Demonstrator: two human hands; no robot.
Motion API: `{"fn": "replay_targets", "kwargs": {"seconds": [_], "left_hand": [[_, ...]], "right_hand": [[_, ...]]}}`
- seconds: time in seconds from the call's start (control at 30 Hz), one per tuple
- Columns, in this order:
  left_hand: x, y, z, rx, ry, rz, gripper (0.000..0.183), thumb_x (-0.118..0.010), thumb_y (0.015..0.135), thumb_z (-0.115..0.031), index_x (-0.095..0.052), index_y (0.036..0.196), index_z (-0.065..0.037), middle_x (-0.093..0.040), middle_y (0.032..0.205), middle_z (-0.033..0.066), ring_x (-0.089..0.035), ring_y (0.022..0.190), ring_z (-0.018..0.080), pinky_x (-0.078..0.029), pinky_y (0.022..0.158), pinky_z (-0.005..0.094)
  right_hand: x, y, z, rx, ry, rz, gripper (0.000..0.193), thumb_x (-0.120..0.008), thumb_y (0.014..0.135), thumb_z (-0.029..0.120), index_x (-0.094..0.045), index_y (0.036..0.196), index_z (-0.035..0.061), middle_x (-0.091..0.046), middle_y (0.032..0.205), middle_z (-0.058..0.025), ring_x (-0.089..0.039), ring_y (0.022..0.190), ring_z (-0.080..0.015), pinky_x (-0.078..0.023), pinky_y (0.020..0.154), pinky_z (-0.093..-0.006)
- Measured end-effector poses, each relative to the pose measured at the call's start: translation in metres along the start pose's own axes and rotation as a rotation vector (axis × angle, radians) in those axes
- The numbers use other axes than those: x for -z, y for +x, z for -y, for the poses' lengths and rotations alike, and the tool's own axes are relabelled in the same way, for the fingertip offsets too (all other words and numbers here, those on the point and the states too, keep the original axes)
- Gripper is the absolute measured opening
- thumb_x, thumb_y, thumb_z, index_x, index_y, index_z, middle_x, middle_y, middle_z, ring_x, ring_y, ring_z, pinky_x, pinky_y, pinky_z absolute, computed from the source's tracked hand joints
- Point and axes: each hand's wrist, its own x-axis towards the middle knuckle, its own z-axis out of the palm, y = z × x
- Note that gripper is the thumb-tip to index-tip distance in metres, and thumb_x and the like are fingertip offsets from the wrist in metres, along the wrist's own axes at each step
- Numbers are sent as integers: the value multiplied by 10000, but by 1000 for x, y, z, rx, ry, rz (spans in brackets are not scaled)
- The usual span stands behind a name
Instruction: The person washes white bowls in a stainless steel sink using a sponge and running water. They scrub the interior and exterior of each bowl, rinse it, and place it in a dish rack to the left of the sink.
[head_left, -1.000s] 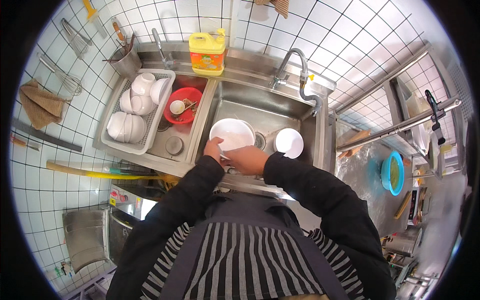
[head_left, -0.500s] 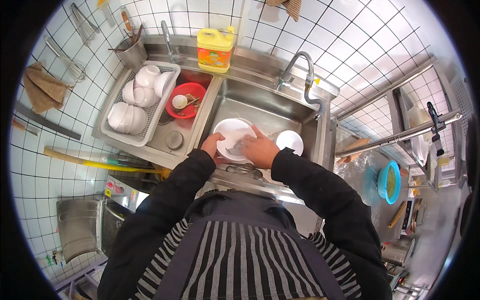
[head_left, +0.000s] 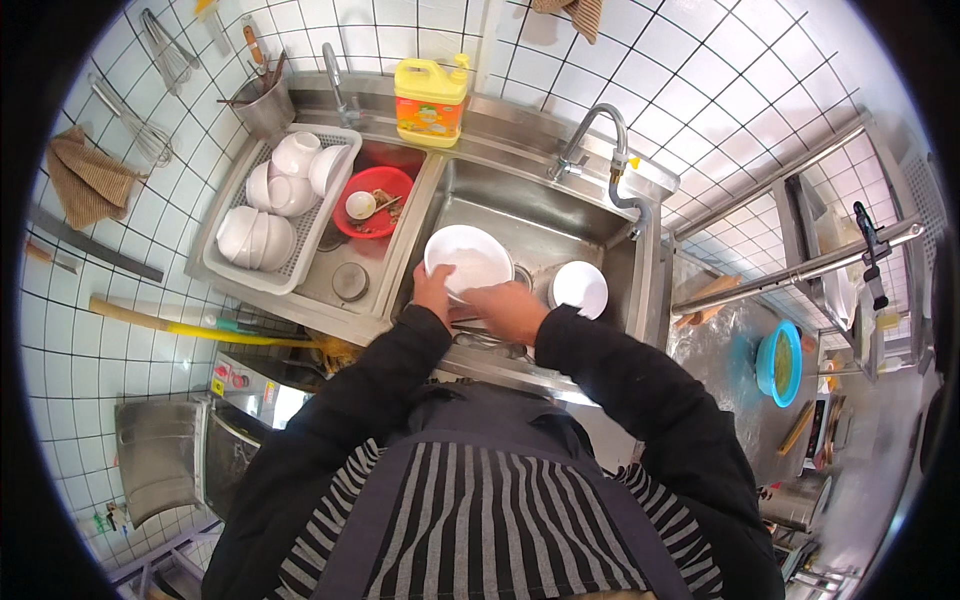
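Note:
My left hand (head_left: 434,294) is closed on the near-left rim of a white bowl (head_left: 478,258), its thumb reaching inside. The bowl is tilted and held in the right-hand sink basin (head_left: 505,217). At the bowl's near right edge is my right hand (head_left: 508,312), somewhat blurred, with its fingers drawn together and turned inward; what they hold is hidden. A second white bowl (head_left: 580,288) rests in the basin to the right. Metal utensils that look like spoons (head_left: 487,342) lie along the basin's near side, partly below my hands.
Left of the basin stand a white draining basket (head_left: 290,272) of bowls and a red tub (head_left: 357,229) with a small cup and food scraps. Behind are a yellow pump jug (head_left: 430,103) and a curved faucet (head_left: 595,125). A blue basin (head_left: 790,365) sits on the right counter.
The bowl has tilted and shifted slightly away from me. My right hand has come out of its inside to the near rim, and the grey thing under its fingers no longer shows.

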Motion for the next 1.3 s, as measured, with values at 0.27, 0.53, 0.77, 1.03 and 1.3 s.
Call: {"fn": "replay_targets", "kwargs": {"seconds": [0.27,0.53,0.77,1.03,1.3], "left_hand": [[12,-21,-49,307,-106,335,670,-513,936,-491,-444,1449,-67,-600,1355,167,-650,1171,359,-582,880,533],[-13,-47,-34,130,-156,41,614,-535,932,-420,-427,1426,-72,-594,1289,161,-636,1153,337,-590,882,523],[-2,-31,-28,107,-90,107,579,-620,881,-317,-416,1395,-145,-550,1234,142,-599,1114,310,-599,771,478],[4,-30,-46,463,17,273,574,-558,865,-339,-440,1391,-140,-589,1282,158,-624,1155,366,-564,843,558],[-9,-55,-35,301,-46,53,576,-600,888,-380,-415,1388,-162,-551,1185,121,-585,1075,284,-559,747,465]], "right_hand": [[-4,-11,-13,380,-150,-192,263,-659,819,111,-656,1082,105,-701,967,-110,-691,953,-317,-527,897,-419],[-18,-9,-15,113,51,-92,149,-631,893,175,-655,1030,121,-712,879,-109,-720,885,-280,-539,875,-408],[-20,-8,-21,14,-109,28,266,-648,866,171,-623,1116,85,-718,928,-176,-712,846,-374,-563,747,-495],[-17,-9,-19,308,-347,90,292,-654,870,174,-583,1118,37,-722,1022,-178,-701,923,-392,-562,792,-480],[-19,-13,-6,117,291,28,414,-688,829,115,-582,1223,48,-692,993,-241,-679,926,-436,-550,790,-494]]}}
